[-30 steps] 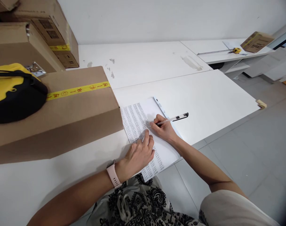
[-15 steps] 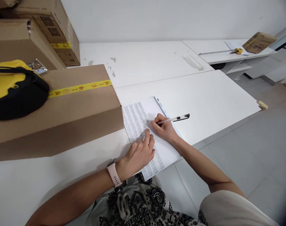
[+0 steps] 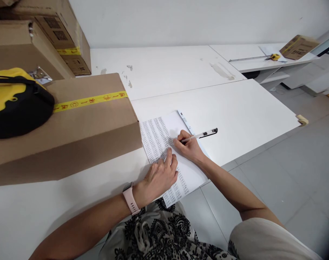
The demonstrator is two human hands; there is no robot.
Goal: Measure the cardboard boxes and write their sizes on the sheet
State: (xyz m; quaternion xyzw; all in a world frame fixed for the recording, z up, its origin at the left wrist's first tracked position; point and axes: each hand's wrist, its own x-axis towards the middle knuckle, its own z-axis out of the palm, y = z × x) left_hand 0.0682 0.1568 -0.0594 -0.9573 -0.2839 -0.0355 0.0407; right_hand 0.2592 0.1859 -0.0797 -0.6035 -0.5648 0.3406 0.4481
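Progress: The sheet (image 3: 191, 173) lies at a slant on the near part of the table (image 3: 235, 112), with one corner just beside the carton (image 3: 99, 126). Several bands of small, dense handwriting fill the carton side. The opposite side, along the blue edge (image 3: 185, 120), is blank paper. By area, the written portion appears to be about half or somewhat more; this is an estimate, because the left hand (image 3: 159, 177) covers part of the bands. The script is too small to read.

Right hand: The right hand (image 3: 191, 148) rests on the sheet at the boundary between script and blank paper. Thumb and index finger pinch the pen (image 3: 207, 133) near its writing end; the other fingers fold beneath and are mostly hidden. The pen's rear end slants up and away to the right, past the blue edge. The fingers conceal the tip, so contact with the paper cannot be confirmed.

Left hand: The palm faces down over the lower part of the written bands. The fingers are loosely bent and slightly spread, grip nothing, and appear to rest on the sheet. The index finger reaches furthest, ending just beside the right hand.
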